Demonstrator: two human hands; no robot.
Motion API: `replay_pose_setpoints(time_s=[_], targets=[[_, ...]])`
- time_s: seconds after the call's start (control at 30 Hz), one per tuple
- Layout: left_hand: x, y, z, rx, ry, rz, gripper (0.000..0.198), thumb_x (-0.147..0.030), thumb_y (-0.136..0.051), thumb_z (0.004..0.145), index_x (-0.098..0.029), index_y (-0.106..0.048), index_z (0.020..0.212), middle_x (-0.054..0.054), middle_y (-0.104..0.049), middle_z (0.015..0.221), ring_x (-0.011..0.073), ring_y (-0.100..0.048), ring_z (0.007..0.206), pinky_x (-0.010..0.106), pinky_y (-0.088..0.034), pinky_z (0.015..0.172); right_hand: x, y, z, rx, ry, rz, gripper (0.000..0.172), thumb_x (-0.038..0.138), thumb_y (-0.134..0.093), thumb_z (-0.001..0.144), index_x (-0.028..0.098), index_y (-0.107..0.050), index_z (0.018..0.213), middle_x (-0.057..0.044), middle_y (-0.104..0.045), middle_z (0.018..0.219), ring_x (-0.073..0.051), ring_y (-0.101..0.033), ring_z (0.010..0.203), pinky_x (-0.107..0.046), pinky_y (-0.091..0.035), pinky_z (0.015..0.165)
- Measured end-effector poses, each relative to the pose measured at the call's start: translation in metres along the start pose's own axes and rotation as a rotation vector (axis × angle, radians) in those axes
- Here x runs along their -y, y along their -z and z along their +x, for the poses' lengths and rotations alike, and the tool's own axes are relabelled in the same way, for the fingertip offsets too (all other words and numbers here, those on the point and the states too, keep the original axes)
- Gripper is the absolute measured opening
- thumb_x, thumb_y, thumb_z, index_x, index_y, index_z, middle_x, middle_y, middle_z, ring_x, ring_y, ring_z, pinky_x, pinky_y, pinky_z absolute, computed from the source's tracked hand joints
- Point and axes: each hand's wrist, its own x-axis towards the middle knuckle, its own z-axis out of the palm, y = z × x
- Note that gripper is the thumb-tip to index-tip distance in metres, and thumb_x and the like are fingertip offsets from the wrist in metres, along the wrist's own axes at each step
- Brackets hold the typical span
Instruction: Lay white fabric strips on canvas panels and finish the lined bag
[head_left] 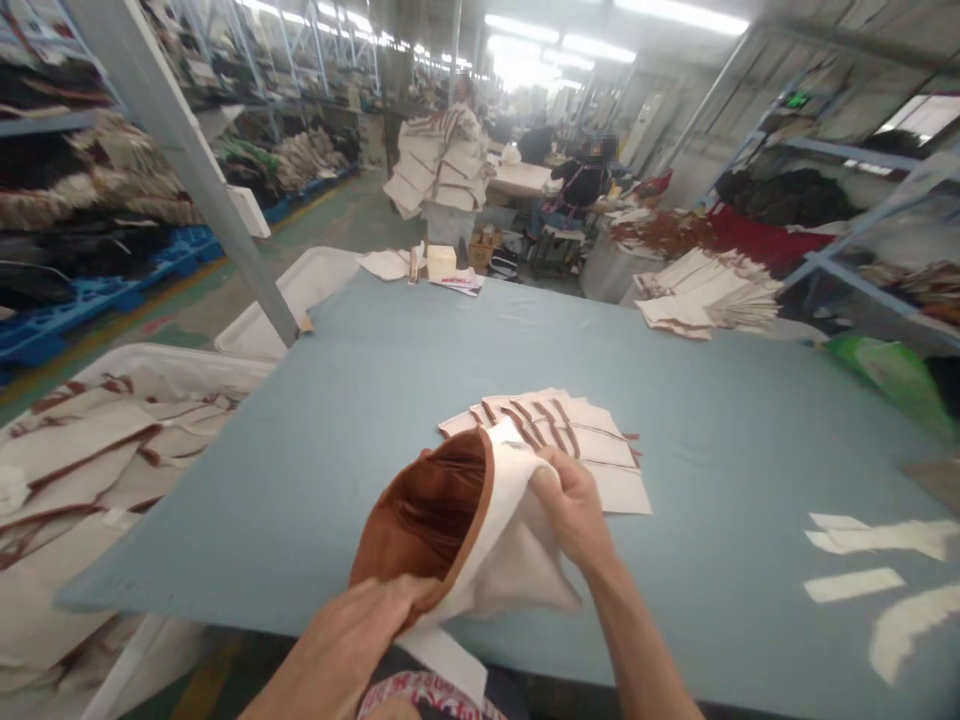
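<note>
A cream and brown fabric piece is held up at the near edge of the table, its brown inner side opened toward the left. My left hand is closed on its lower brown rim, with the fingertips partly hidden inside the fold. On the right side, my right hand pinches the cream cloth near its upper edge. Just behind the held piece lies a fanned stack of cream pieces with brown trim, partly covered by my right hand and the cloth.
The blue-grey table spans the middle. Pale strips lie at right. A large cream pile and a small yellowish block sit along the far edge. A white bin of pieces stands left, beside a metal post. People sit beyond.
</note>
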Motion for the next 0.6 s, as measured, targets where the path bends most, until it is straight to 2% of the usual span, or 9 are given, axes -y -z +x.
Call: replay_pose_setpoints(time_s=[0.13, 0.23, 0.33, 0.43, 0.5, 0.6], targets=[[0.002, 0.006, 0.010, -0.049, 0.213, 0.027, 0.034, -0.044, -0.068, 0.092, -0.025, -0.073, 0.120, 0.006, -0.082, 0.112, 0.0258, -0.077, 0.101, 0.030, -0.062, 0.090, 0.029, 0.004, -0.026, -0.061, 0.133, -0.110, 0.030, 0.044, -0.075, 0.086, 0.021, -0.062, 0.072, 0.005, -0.056, 0.061, -0.013, -0.048, 0.055, -0.023, -0.037, 0.050], [-0.002, 0.012, 0.022, -0.085, 0.237, -0.111, 0.033, -0.051, -0.061, 0.098, -0.025, -0.075, 0.110, 0.005, -0.081, 0.108, 0.0241, -0.076, 0.102, 0.028, -0.061, 0.089, 0.033, -0.006, -0.044, -0.081, 0.319, -0.298, 0.022, 0.033, -0.069, 0.090, 0.023, -0.061, 0.073, 0.006, -0.058, 0.058, -0.013, -0.050, 0.049, -0.024, -0.036, 0.047], [-0.003, 0.014, 0.028, -0.061, 0.263, -0.256, 0.046, -0.055, -0.039, 0.108, -0.023, -0.072, 0.101, 0.003, -0.078, 0.096, 0.0204, -0.072, 0.091, 0.026, -0.058, 0.084, 0.027, -0.016, -0.053, -0.063, 0.465, -0.440, 0.029, 0.035, -0.068, 0.095, 0.023, -0.057, 0.072, 0.007, -0.057, 0.057, -0.012, -0.053, 0.047, -0.024, -0.038, 0.048], [-0.001, 0.009, 0.027, -0.050, 0.382, -0.320, 0.060, -0.051, -0.020, 0.113, -0.022, -0.066, 0.088, 0.002, -0.070, 0.083, 0.0181, -0.066, 0.079, 0.026, -0.055, 0.078, 0.021, -0.022, -0.057, -0.052, 0.591, -0.551, 0.038, 0.046, -0.068, 0.100, 0.024, -0.054, 0.073, 0.006, -0.055, 0.058, -0.012, -0.051, 0.047, -0.026, -0.035, 0.049], [-0.001, 0.005, 0.028, -0.088, 0.448, -0.343, 0.061, -0.053, -0.021, 0.113, -0.022, -0.063, 0.082, 0.002, -0.067, 0.078, 0.0188, -0.063, 0.076, 0.027, -0.055, 0.076, 0.018, -0.024, -0.058, -0.065, 0.667, -0.590, 0.039, 0.051, -0.066, 0.102, 0.024, -0.054, 0.077, 0.005, -0.055, 0.058, -0.013, -0.050, 0.049, -0.028, -0.033, 0.051], [-0.002, -0.001, 0.032, -0.160, 0.508, -0.415, 0.060, -0.057, -0.028, 0.111, -0.022, -0.060, 0.075, 0.002, -0.063, 0.072, 0.0197, -0.059, 0.069, 0.028, -0.055, 0.068, 0.017, -0.024, -0.058, -0.063, 0.749, -0.596, 0.034, 0.047, -0.065, 0.105, 0.024, -0.054, 0.082, 0.005, -0.055, 0.059, -0.014, -0.049, 0.052, -0.029, -0.032, 0.054]])
